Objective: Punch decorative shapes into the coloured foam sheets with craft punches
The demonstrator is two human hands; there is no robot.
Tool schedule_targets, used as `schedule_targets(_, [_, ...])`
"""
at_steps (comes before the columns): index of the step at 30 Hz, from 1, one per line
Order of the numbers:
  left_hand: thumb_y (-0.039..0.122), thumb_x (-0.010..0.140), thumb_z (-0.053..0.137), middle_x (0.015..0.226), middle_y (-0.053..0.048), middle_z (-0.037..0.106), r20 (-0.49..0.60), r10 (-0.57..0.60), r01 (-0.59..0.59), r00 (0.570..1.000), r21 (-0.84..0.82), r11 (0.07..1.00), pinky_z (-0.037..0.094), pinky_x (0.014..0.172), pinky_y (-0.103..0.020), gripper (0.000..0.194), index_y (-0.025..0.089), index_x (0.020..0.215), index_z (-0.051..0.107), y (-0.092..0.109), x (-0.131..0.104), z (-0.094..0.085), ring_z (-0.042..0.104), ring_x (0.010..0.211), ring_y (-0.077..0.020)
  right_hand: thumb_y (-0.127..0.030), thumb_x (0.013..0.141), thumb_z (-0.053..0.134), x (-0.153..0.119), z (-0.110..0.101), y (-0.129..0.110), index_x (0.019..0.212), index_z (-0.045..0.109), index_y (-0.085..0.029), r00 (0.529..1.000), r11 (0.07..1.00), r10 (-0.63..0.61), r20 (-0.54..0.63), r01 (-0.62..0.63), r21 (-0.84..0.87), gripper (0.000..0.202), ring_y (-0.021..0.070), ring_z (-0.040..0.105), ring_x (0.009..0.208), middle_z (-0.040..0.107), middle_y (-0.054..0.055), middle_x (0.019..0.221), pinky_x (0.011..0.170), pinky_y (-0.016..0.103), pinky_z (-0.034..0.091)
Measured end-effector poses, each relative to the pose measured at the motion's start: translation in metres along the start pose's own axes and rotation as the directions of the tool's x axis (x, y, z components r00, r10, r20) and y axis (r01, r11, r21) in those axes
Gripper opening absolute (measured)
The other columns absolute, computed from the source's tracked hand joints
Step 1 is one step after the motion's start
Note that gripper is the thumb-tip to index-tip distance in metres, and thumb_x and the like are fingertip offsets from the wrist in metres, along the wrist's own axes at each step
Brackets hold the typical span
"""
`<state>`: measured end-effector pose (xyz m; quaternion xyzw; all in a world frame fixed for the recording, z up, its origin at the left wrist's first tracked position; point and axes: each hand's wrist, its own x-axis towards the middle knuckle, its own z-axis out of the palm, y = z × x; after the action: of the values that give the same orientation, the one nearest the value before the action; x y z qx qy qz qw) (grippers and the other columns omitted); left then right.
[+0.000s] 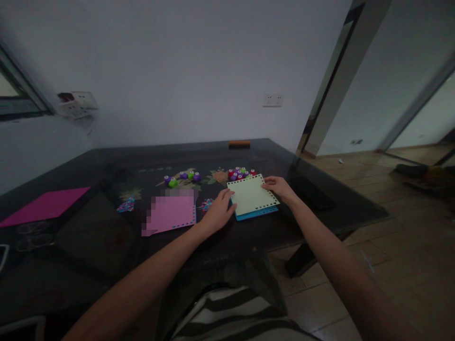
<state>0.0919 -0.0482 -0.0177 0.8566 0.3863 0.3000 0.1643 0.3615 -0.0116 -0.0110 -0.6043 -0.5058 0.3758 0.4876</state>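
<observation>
The right hand (279, 187) is pinching the right edge of a pale sheet (253, 194) between thumb and fingers, while the left hand (219, 210) is touching its left edge; whether that one is gripping or merely steadying, I cannot tell. The pale sheet is sitting askew over a blue sheet (245, 217), whose lower strip is showing, toward the near side of the desk (227, 248). Handling it well is likely calling for level sides, light fingertips, unbent dotted margins and an eye on the lower edges, which are not lining up. Just behind, a cluster of coloured balls (240, 174) is lying close enough to be nudged. A small blue-and-pink pile (207, 204) is crowding the left hand, with a pink sheet (174, 213) lying beyond it. Farther left, a magenta sheet (53, 203) is resting; a brown roll (239, 143) is lying at the back.
</observation>
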Motion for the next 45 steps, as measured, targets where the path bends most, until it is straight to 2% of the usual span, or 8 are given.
schedule_targets(6, [0.030, 0.089, 0.043, 0.140, -0.016, 0.038, 0.110, -0.020, 0.011, 0.994, 0.083, 0.996, 0.030, 0.109, -0.038, 0.042, 0.012, 0.128, 0.045, 0.0001, -0.0043, 0.0039, 0.039, 0.130, -0.0244, -0.015, 0.060, 0.072, -0.0021, 0.0009, -0.0024, 0.087, 0.064, -0.013, 0.999, 0.997, -0.011, 0.042, 0.014, -0.071, 0.029, 0.0120, 0.055, 0.055, 0.061, -0.001, 0.061, 0.055, 0.025, 0.042])
schedule_targets(17, [0.035, 0.089, 0.045, 0.140, -0.017, 0.042, 0.170, -0.006, -0.014, 0.985, 0.114, 0.993, 0.033, 0.107, -0.037, 0.044, 0.013, 0.127, 0.049, 0.0007, -0.0049, 0.0029, 0.045, 0.126, -0.0251, -0.013, 0.063, 0.070, -0.0007, -0.0005, 0.0002, 0.089, 0.065, -0.012, 1.000, 0.994, -0.020, 0.012, 0.021, -0.106, 0.027, 0.0114, 0.055, 0.054, 0.060, -0.001, 0.060, 0.055, 0.024, 0.042])
schedule_targets(45, [0.035, 0.086, 0.050, 0.137, -0.016, 0.047, 0.174, 0.013, -0.037, 0.985, 0.135, 0.990, 0.032, 0.108, -0.037, 0.044, 0.013, 0.125, 0.052, -0.0029, -0.0046, 0.0056, 0.043, 0.128, -0.0249, -0.016, 0.061, 0.073, -0.0005, 0.0013, 0.0026, 0.088, 0.067, -0.012, 0.998, 0.989, -0.038, 0.043, 0.043, -0.144, 0.028, 0.0106, 0.053, 0.051, 0.062, 0.000, 0.059, 0.052, 0.023, 0.042])
